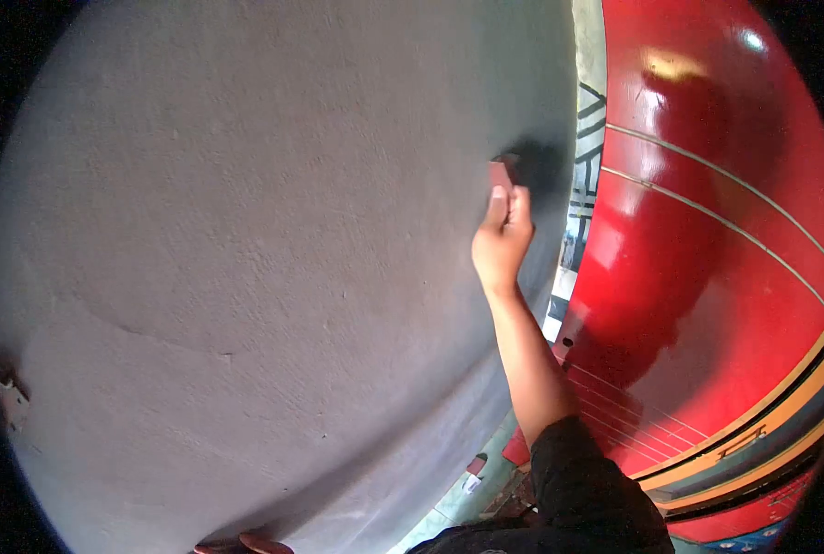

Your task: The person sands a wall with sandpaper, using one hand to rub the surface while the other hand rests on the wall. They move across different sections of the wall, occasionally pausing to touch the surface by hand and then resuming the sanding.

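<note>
My right hand (504,242) is closed on a small reddish-brown piece of sandpaper (502,174), pinched between thumb and fingers. It is against the large grey panel (273,203), near its right edge, and casts a dark shadow there. The panel's surface is matt and slightly rough, with small pits and a faint curved line at lower left. At the bottom edge, only some fingers of my left hand (262,543) show; they are stretched out against the lower part of the panel, and the rest is cut off.
A glossy red vehicle body (652,258) with pale trim lines stands close on the right. Yellow and black stripes (745,443) cross its lower part. Between panel and vehicle runs a strip with black-and-white markings (587,157). A small metal bracket (12,403) shows at the far left.
</note>
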A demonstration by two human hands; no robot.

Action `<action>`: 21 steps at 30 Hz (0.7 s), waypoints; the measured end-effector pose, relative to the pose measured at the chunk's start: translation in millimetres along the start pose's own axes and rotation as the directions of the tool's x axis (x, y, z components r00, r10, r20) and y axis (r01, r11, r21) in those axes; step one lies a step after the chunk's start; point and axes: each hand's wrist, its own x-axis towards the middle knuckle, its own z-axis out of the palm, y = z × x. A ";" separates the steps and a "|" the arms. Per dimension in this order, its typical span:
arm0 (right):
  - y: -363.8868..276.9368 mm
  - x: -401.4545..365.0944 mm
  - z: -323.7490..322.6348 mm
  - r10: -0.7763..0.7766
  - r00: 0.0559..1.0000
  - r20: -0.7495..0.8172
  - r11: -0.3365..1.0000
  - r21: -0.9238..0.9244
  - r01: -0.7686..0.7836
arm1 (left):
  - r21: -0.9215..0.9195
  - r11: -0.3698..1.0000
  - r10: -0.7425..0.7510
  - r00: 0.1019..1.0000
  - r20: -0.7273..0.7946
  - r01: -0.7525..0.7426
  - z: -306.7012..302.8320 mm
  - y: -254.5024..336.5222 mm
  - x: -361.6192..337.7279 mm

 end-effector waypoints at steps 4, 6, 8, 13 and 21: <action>-22.2 8.6 16.4 -0.400 0.915 -0.053 0.911 -0.135 0.390 | -0.007 1.000 -0.004 1.000 -0.007 0.004 -1.7 4.1 2.9; -25.3 15.2 22.5 -0.541 0.839 -0.063 0.839 -0.117 0.532 | 0.002 0.998 0.057 0.998 -0.033 -0.057 -0.3 10.7 5.2; -19.5 19.9 18.4 -0.067 0.991 -0.117 0.998 -0.008 0.066 | 0.001 0.995 0.095 0.995 -0.033 -0.095 -3.0 16.9 8.1; -38.1 20.9 33.5 -0.511 0.855 -0.089 0.859 -0.001 0.513 | 0.021 0.988 0.154 0.987 -0.037 -0.153 -3.2 29.7 11.8; -56.6 59.6 36.2 -0.350 0.932 -0.092 0.936 -0.063 0.345 | 0.039 0.982 0.184 0.981 -0.058 -0.182 -1.1 37.3 17.9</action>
